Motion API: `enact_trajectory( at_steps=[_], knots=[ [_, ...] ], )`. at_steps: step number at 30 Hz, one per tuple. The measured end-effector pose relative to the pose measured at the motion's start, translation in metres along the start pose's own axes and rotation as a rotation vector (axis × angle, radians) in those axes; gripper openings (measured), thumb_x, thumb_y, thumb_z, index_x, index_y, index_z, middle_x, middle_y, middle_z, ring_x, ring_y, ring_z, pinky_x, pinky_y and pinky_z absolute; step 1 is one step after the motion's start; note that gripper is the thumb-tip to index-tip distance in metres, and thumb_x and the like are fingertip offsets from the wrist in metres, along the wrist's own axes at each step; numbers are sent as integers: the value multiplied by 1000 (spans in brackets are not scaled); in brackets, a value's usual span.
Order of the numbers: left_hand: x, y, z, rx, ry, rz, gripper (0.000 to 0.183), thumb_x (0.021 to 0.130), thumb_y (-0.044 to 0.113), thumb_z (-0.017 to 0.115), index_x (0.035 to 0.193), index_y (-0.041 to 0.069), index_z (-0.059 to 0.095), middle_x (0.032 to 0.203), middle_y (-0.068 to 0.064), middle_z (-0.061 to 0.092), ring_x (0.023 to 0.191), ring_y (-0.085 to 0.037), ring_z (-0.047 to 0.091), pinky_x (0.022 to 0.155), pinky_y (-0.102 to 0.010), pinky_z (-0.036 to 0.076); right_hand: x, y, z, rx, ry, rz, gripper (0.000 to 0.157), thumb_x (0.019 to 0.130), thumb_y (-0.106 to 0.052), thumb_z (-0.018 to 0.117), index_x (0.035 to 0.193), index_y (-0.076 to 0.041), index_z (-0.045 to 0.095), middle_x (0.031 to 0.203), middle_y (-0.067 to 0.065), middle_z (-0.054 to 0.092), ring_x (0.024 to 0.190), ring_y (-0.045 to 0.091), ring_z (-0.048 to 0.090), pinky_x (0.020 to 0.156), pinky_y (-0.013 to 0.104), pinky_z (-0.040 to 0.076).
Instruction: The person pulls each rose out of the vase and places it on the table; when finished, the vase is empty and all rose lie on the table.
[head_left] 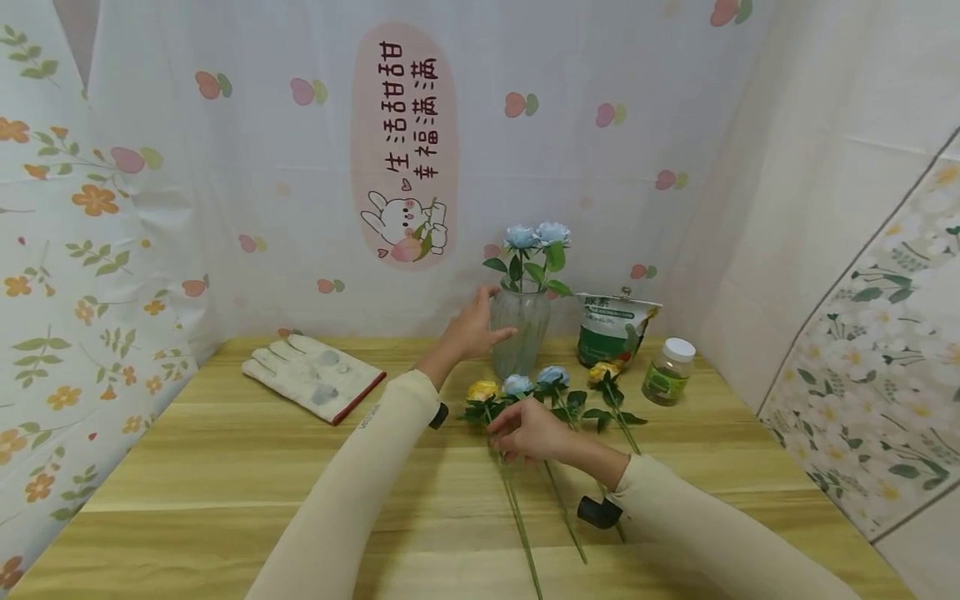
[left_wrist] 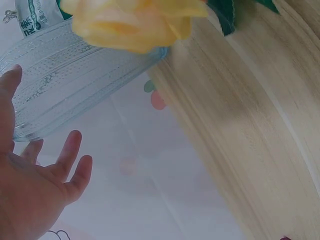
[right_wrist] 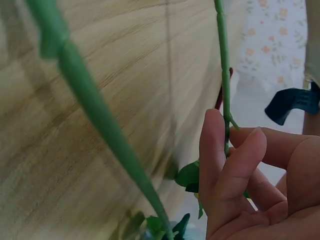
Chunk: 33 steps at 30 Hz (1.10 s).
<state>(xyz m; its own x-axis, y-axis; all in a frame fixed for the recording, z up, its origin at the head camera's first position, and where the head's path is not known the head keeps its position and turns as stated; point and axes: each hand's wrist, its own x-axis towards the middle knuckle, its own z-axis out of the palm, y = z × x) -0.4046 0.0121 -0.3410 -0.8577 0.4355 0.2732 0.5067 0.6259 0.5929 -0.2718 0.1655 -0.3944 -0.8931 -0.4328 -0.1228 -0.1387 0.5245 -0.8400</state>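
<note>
A ribbed clear glass vase (head_left: pixel 525 333) stands upright at the back of the table with two blue roses (head_left: pixel 552 233) in it. My left hand (head_left: pixel 467 329) is at the vase's left side, thumb and fingers spread; the left wrist view shows its fingers by the rim end of the vase (left_wrist: pixel 75 75). Between thumb and fingers, my right hand (head_left: pixel 536 431) pinches the green stem (right_wrist: pixel 223 55) of a yellow rose (head_left: pixel 482 390). Beside it are two more blue roses (head_left: pixel 553 376) and another yellow rose (head_left: pixel 603 372), their long stems pointing toward me.
A pair of pale work gloves (head_left: pixel 311 375) with red trim lies at the left. Behind the roses, at right, stand a green and white pouch (head_left: pixel 611 332) with a clip and a white-capped jar (head_left: pixel 667 375). Printed curtains (head_left: pixel 300 167) border the wooden table (head_left: pixel 210 500).
</note>
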Motion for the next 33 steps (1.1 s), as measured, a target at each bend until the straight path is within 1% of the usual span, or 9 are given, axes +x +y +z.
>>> enact_trajectory(
  at_steps=[8, 12, 14, 18, 21, 24, 27, 30, 33],
  knots=[
    [0, 3, -1, 29, 0, -3, 81, 94, 42, 67, 151, 14, 18, 157, -11, 31, 133, -34, 45, 103, -52, 40, 6, 7, -1, -47, 6, 9, 18, 91, -4, 68, 108, 3, 72, 84, 9, 74, 63, 23, 71, 43, 27, 46],
    [-2, 4, -1, 24, 0, -16, 80, 94, 42, 67, 152, 15, 18, 157, -11, 31, 134, -34, 45, 104, -52, 39, 5, 9, -3, -74, -10, -22, 18, 92, -2, 67, 109, 5, 71, 81, 9, 73, 63, 24, 71, 44, 26, 45],
    [-2, 4, 0, 19, -1, -17, 80, 94, 42, 67, 152, 15, 18, 157, -11, 30, 134, -34, 45, 104, -52, 39, 3, 10, -5, -92, -19, -50, 19, 91, 0, 66, 108, 7, 70, 80, 10, 72, 63, 26, 71, 47, 28, 49],
    [-1, 4, 1, 24, -1, -10, 80, 94, 43, 66, 151, 15, 18, 157, -11, 30, 133, -35, 45, 103, -53, 40, 0, 4, -14, -149, -45, -97, 19, 92, 1, 64, 108, 10, 68, 76, 14, 71, 61, 33, 69, 55, 32, 54],
    [0, 3, 1, 26, 14, -10, 80, 94, 43, 67, 151, 15, 18, 157, -12, 32, 132, -36, 47, 102, -53, 41, -1, -10, -25, -191, -20, -130, 19, 93, -1, 64, 107, 11, 68, 76, 16, 71, 62, 36, 69, 59, 32, 55],
    [0, 2, 2, 21, 16, -16, 81, 93, 42, 68, 151, 14, 18, 156, -14, 32, 133, -35, 46, 102, -52, 42, 2, -25, -38, -213, 108, -207, 15, 93, -2, 65, 101, 9, 71, 78, 16, 71, 63, 32, 69, 62, 32, 56],
    [1, 2, 2, 9, 2, -24, 82, 94, 42, 67, 151, 14, 17, 157, -14, 30, 136, -35, 43, 104, -51, 41, 8, -38, -53, -243, 316, -291, 13, 93, -4, 65, 97, 5, 74, 86, 13, 73, 67, 24, 70, 61, 33, 56],
    [1, 3, 1, 9, -13, -32, 81, 94, 43, 66, 152, 14, 16, 159, -14, 29, 136, -35, 43, 103, -51, 41, 16, -50, -65, -277, 508, -320, 15, 93, -6, 64, 100, 2, 74, 92, 14, 73, 69, 22, 69, 57, 32, 54],
    [0, 5, 0, 6, -22, -49, 80, 95, 41, 65, 152, 14, 16, 159, -15, 28, 133, -37, 46, 101, -51, 42, 30, -56, -75, -317, 612, -328, 23, 92, -4, 60, 110, 3, 73, 101, 18, 72, 69, 25, 70, 51, 32, 48]
  ],
)
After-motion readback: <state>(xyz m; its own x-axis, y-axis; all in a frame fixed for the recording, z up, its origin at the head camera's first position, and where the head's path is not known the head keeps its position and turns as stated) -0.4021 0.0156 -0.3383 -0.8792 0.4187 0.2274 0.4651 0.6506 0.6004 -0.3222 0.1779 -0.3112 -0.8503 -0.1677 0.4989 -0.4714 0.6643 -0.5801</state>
